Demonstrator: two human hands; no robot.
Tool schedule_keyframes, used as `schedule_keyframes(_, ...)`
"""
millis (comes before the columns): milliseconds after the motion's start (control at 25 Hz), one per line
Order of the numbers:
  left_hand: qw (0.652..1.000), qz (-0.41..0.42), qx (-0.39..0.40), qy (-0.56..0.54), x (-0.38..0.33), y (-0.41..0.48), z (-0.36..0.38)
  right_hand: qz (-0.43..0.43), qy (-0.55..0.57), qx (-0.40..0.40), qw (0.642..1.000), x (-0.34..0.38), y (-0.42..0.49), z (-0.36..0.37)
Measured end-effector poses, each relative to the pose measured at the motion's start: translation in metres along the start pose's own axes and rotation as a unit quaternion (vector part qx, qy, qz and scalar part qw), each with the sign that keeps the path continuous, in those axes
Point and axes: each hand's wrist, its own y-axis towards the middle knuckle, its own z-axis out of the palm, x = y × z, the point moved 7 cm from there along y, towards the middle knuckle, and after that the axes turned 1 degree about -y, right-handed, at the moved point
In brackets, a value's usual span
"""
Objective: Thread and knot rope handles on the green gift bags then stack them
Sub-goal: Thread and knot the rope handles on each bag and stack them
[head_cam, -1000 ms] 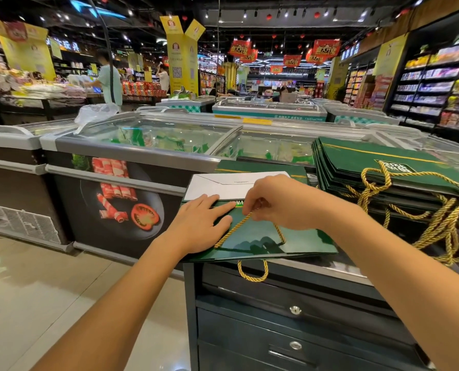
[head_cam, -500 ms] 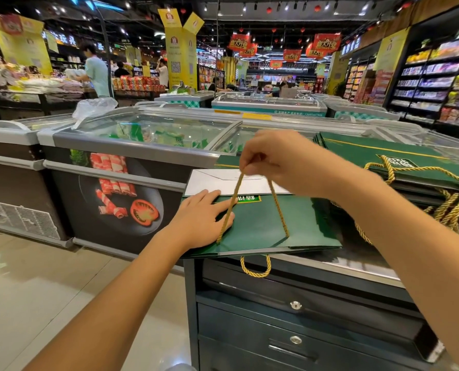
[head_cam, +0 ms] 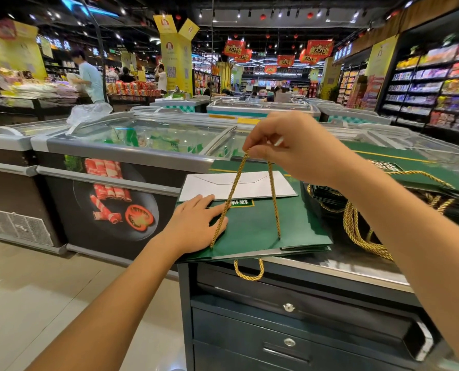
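**Gold rope lifted off a flat green bag**

At far left stand glass-topped freezers (head_cam: 132, 153), the nearest with a picture of meat rolls and a tomato on its front.

The left hand (head_cam: 196, 223) lies flat on the bag (head_cam: 252, 228), fingers straight and released, pressing down its left part. The fingertips reach the left strand of the rope.

The bag is dark green, folded flat and matte, with a small label of white characters near its middle. A white panel (head_cam: 239, 184) shows at its far end. It rests on the front left corner of the metal surface (head_cam: 343, 266), its near edge just over the rim.

Two rope handles show on this bag. One twisted gold rope (head_cam: 229, 194) rises as a tall narrow loop, both strands running down to the bag's near edge. The second loop (head_cam: 249, 271) hangs below that edge, in front of the cabinet.

The right hand (head_cam: 290, 145) is above the bag, thumb and fingers pinching the top of the raised loop and holding it taut.

At right, a stack (head_cam: 410, 167) of like green bags lies on the surface, gold ropes spilling from its side. Their number cannot be told.

Below the surface are dark drawers with two round locks (head_cam: 289, 307).
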Motion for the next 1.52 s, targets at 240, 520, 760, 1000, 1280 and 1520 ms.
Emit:
schedule_keyframes(240,0.963,-0.052,-0.134,-0.23,0.012,-0.025,-0.039,0.049,0.019,0.031,0.998,-0.025,-0.033,0.037)
schedule_keyframes(520,0.792,-0.28,-0.159,-0.519,0.053,-0.062,-0.029,0.125,0.067,0.083,0.986,-0.038,-0.076,0.092)
schedule_keyframes(760,0.643,-0.229,-0.184,-0.707,0.025,-0.066,-0.059,0.076,-0.007,0.114,0.991,-0.008,-0.078,0.112)
schedule_keyframes(1000,0.615,-0.081,-0.165,-0.767,-0.018,-0.052,-0.104,0.068,0.075,-0.139,0.985,-0.014,-0.067,0.053)
schedule_keyframes(1280,0.68,-0.109,-0.032,-0.725,-0.063,-0.039,-0.037,0.194,0.395,-0.356,0.824,-0.052,-0.071,-0.006)
schedule_keyframes(1520,0.596,-0.068,-0.158,-0.784,-0.08,-0.031,-0.04,0.238,0.536,-0.359,0.726,-0.069,-0.075,0.005)
